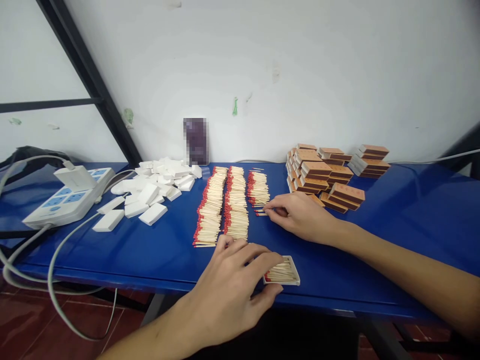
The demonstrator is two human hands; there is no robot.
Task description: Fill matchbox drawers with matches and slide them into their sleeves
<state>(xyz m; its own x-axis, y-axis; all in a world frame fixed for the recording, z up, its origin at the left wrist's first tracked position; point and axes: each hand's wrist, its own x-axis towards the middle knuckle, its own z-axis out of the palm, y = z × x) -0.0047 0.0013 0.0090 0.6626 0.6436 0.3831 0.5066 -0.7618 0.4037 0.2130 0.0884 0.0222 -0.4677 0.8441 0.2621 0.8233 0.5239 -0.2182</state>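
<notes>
My left hand (236, 282) grips a small white matchbox tray (297, 278) at the table's front edge, thumb on the near side and fingers over the far side. Red-tipped matches (282, 271) fill the part of the tray that shows. With thumb and forefinger pinched, my right hand (302, 215) holds the plain ends of a few matches (260, 213) lying on the table. These are at the near end of a short row of matches (258, 189). Left of it run two longer rows of matches (210, 210) (236, 202), heads pointing left.
White matchbox trays (153, 214) lie heaped at the left. Orange-brown matchboxes (315, 170) are stacked at the right rear. A white power strip (60, 205) with cables sits on the far left of the blue table (150, 255). A blurred dark rectangle (196, 140) leans against the wall.
</notes>
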